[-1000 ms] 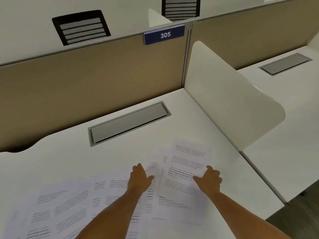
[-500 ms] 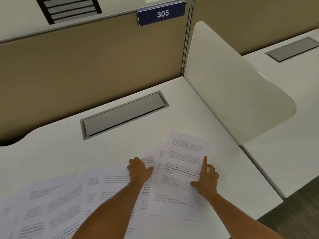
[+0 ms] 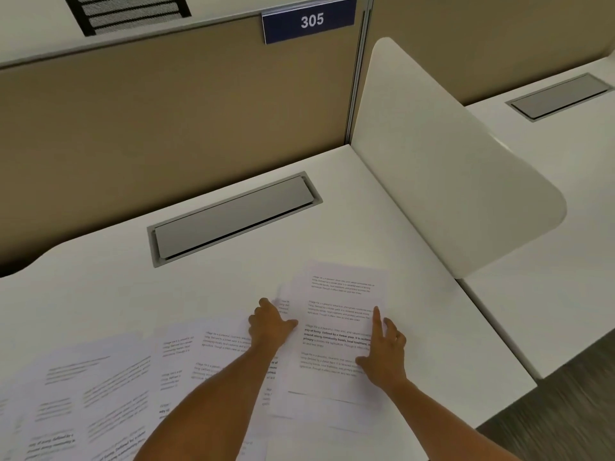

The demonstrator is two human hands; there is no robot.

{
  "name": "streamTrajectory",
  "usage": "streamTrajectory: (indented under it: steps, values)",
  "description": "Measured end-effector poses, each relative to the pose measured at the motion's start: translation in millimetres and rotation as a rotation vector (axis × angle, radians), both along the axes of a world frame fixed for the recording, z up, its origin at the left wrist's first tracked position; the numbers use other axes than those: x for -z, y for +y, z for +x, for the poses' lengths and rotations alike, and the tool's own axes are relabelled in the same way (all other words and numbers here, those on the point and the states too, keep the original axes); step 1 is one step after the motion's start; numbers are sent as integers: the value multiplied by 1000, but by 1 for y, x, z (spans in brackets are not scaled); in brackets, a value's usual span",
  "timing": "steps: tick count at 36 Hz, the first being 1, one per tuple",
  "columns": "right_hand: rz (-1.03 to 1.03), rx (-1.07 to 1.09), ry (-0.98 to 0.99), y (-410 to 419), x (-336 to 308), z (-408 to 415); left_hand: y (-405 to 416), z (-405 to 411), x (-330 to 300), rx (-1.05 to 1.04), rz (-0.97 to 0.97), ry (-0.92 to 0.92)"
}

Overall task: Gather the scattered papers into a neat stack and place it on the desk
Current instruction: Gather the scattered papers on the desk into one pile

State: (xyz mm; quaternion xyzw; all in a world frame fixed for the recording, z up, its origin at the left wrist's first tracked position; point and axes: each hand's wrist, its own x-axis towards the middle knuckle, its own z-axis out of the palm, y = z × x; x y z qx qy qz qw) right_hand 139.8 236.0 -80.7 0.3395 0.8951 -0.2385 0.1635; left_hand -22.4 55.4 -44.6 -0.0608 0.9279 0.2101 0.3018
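Several printed white papers lie spread over the white desk (image 3: 416, 261). The rightmost sheet (image 3: 336, 314) lies on top of others. My right hand (image 3: 386, 351) presses flat on its right edge, index finger stretched forward. My left hand (image 3: 269, 324) rests on the left edge of that sheet and on the overlapping sheets beneath, fingers curled, thumb out toward the sheet. More scattered papers (image 3: 109, 384) fan out to the left, reaching the bottom left of the view. Neither hand lifts a sheet off the desk.
A grey cable hatch (image 3: 233, 217) is set into the desk behind the papers. A tan partition (image 3: 166, 111) with a blue 305 sign (image 3: 311, 20) closes the back. A white curved divider (image 3: 442, 154) stands at the right; the desk's edge runs just right of the papers.
Both hands have shifted slightly toward each other on the right-hand sheets; my right index finger has stretched out along the top sheet's edge. The camera has tilted down and closer.
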Motion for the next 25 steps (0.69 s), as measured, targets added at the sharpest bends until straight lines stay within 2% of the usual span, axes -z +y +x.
streamTrajectory:
  steps: [3,7,16,18,21,25]
  values:
    - [-12,-5,14,-2,1,1,2,3,0,-31,65,10]
    - [-17,-7,31,-3,1,4,5,7,0,-91,287,-47]
    - [-138,37,88,-9,3,13,6,14,-5,-78,418,-151]
    - [-203,134,182,-9,1,12,6,14,-10,-68,483,-173]
    - [-322,389,340,-5,-6,8,3,12,-21,-23,594,-198]
    - [-685,687,478,5,-24,6,-4,9,-38,41,728,-219]
